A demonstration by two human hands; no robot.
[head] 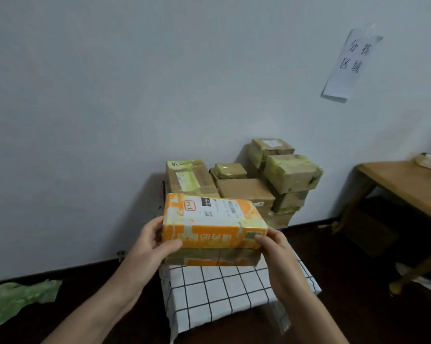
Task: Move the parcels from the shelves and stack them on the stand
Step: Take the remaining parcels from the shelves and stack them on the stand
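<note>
The orange parcel is on or just above a flat brown parcel at the far side of the cloth-draped stand. The left grip and right grip clamp its ends. Step in hand: stacking. The next move likely calls for squared edges, then release. More parcels are stacked by the far wall, with a wooden worktop at right and a green bag on the floor at left.

The back of the white, black-gridded cloth-covered stand is closed off by a pile of brown taped cardboard parcels set against the pale wall. Its middle is taken up by an orange taped cardboard parcel laid on a flat brown parcel — only the front strip of cloth is left bare. Dark floor is left open on either side, bounded on the right by a wooden table.
</note>
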